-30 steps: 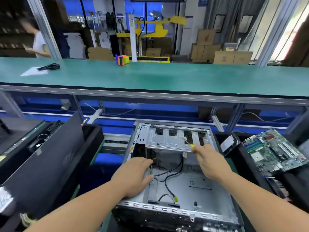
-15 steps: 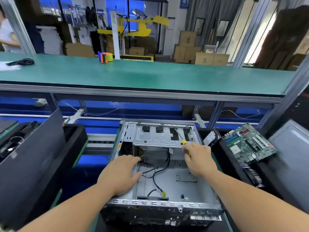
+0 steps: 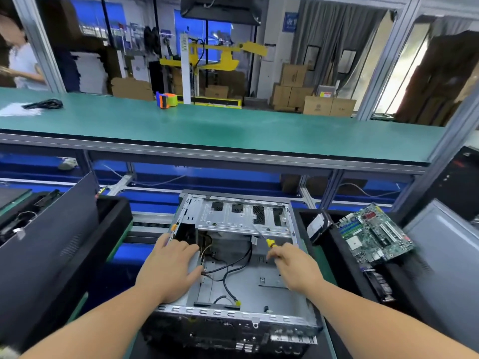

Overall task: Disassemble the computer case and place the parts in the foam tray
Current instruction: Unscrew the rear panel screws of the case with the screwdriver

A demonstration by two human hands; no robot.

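Right now the computer case (image 3: 233, 268) lies open on its side at the near edge of the workstation, between two black foam trays. Left hand (image 3: 169, 268) lies flat on the case's left wall near the dark corner bay, fingers straight and slightly spread, pressing down to steady it. Right hand (image 3: 293, 265) pinches a yellow-handled screwdriver (image 3: 269, 243), fingers curled round the handle; exact finger layout partly hidden by the back of the hand. Thin shaft runs up and to the left from the handle, tip at the front lip of the drive cage (image 3: 241, 216) that spans the far end of the case. So the cage lies just beyond the right-hand fingers, its long axis crossing the case left to right, and the right hand is clearly nearer the screw spot. Probably working a cage screw next; tip contact too small to confirm. Loose black cables (image 3: 228, 268) run across the case floor between the hands. Motherboard (image 3: 375, 234) already sits in the right foam tray (image 3: 344, 257), well apart from the case.
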